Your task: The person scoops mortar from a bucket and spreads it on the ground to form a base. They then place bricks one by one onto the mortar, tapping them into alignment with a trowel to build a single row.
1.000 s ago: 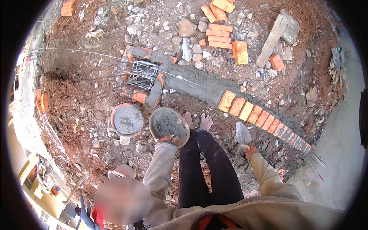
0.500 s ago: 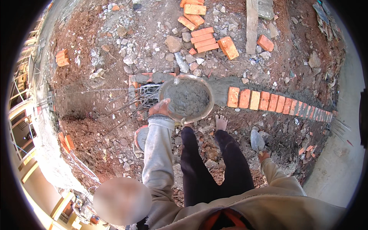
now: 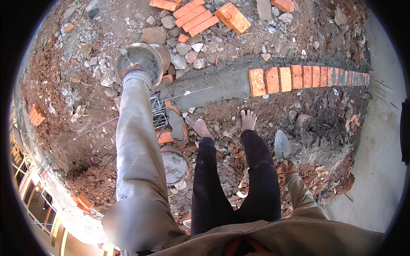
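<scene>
Out at the end of a long grey sleeve, the person's left hand [image 3: 130,68] clasps the rim of a round metal pan of wet grey mortar [image 3: 143,59], holding it tipped over the rubble just left of the grey mortar bed [image 3: 213,85] laid in the trench. The step in hand looks like carrying mortar to that bed. A second pan with mortar [image 3: 174,165] sits on the red earth by the bare left foot [image 3: 200,128]. Further right, the row of orange bricks [image 3: 307,77] runs along the bed (a taut guide string crosses it). The right hand [image 3: 288,167] is closed on the handle of a pointed steel trowel [image 3: 282,144], blade up. Next, judging by this, the pan needs swinging rightward over the bed and tilting steadily.
</scene>
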{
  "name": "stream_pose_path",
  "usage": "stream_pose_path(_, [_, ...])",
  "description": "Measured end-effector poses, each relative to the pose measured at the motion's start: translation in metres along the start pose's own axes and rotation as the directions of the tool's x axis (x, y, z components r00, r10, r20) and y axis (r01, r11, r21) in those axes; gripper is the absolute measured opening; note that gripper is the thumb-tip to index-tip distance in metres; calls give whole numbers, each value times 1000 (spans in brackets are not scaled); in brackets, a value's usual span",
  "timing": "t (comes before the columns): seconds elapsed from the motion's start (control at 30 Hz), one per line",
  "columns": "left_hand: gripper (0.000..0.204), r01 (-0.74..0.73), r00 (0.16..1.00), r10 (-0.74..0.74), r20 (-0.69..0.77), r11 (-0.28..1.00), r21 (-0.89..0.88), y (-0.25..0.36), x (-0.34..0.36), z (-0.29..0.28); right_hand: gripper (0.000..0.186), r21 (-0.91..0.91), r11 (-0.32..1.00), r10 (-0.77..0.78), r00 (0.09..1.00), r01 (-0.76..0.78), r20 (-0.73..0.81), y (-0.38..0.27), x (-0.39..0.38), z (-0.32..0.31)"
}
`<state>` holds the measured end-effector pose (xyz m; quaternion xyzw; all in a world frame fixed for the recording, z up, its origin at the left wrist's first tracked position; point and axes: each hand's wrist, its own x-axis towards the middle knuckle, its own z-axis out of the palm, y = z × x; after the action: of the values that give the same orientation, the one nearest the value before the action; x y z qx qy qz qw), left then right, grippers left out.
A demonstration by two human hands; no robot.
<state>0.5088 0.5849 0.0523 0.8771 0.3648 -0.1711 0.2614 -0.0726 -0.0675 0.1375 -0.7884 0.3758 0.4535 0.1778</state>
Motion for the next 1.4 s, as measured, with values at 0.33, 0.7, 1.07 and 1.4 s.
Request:
stream_pose_path(0.33, [87, -106, 994, 108, -6, 984, 146, 61, -114, 35, 45, 199, 955, -211, 975, 222, -72, -83, -27, 33])
stream_pose_path(0.7, [69, -476, 462, 704, -540, 710, 518, 64, -143, 69, 42, 440, 800, -301, 908, 408, -293, -78, 45, 37])
stream_pose_path(1.07, [80, -742, 424, 903, -69, 390, 546, 192, -32, 272, 39, 593, 711, -289, 926, 379, -244, -121, 97, 26])
stream_pose_path(1.4, [57, -594, 508, 855, -104, 435, 676, 190, -51, 319, 37, 702, 562, -144, 888, 436, -436, -127, 160, 66])
